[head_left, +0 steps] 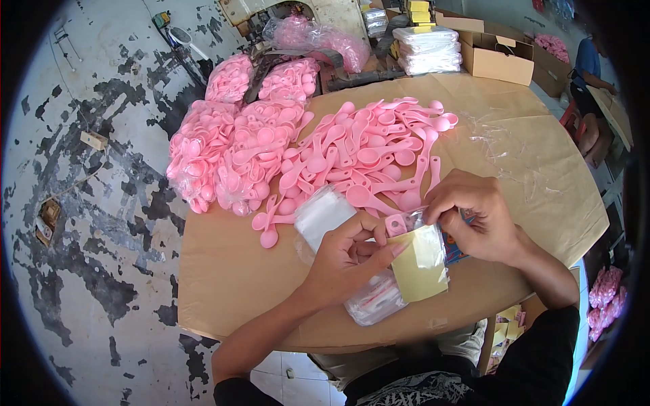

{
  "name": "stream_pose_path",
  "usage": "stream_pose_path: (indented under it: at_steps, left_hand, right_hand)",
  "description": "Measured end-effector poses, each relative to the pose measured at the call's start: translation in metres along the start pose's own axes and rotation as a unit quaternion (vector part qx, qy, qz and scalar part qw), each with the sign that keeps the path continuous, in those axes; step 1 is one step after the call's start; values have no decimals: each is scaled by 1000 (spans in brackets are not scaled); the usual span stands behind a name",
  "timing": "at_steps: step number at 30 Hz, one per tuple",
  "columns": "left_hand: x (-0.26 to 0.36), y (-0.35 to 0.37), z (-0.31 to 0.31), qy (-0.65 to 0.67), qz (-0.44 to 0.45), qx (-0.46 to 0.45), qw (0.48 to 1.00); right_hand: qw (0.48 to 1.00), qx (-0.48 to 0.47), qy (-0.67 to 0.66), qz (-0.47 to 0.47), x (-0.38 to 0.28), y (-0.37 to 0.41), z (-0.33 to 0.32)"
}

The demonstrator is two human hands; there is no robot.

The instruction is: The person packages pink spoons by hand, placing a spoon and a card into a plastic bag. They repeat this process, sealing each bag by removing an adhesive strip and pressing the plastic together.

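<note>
A clear plastic bag with a yellow card [418, 271] in it is held over the near part of the table. Pink plastic [396, 225], apparently a spoon end, shows at the bag's mouth. My left hand [352, 254] is closed on the bag's left edge, thumb on the front. My right hand [474, 213] pinches the upper right corner of the bag. Beneath and beside my left hand lie stacks of clear bags [323, 215], with another bundle [376, 301] nearer me. Something blue and patterned [455, 249] is partly hidden behind the held bag.
Loose pink measuring spoons [369, 145] are heaped on the brown-papered table [237, 284]. Packed bags of pink spoons [254, 132] stand at the left. Plastic-wrapped stacks [426, 51] and a cardboard box [497, 61] are at the back. Another person [589, 68] sits at far right.
</note>
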State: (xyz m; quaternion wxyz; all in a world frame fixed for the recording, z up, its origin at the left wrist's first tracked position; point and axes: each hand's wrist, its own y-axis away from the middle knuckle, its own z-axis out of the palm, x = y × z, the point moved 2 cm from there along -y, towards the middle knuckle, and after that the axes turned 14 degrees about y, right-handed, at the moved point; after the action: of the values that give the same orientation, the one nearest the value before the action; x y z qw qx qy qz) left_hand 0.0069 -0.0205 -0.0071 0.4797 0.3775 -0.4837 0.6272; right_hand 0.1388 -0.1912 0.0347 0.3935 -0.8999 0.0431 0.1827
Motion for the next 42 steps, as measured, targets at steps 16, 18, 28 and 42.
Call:
stream_pose_path:
  at_steps: [16, 18, 28, 42]
  left_hand:
    - [4, 1, 0, 0, 23, 9, 1000]
    - [6, -1, 0, -5, 64, 31, 997]
    - [4, -1, -9, 173, -67, 35, 982]
    - [10, -7, -7, 85, -65, 75, 991]
  right_hand:
    - [974, -101, -61, 193, -11, 7, 7]
    - [982, -61, -56, 172, -8, 11, 7]
    - [971, 19, 143, -190, -20, 14, 10]
    - [999, 38, 23, 18, -2, 7, 10]
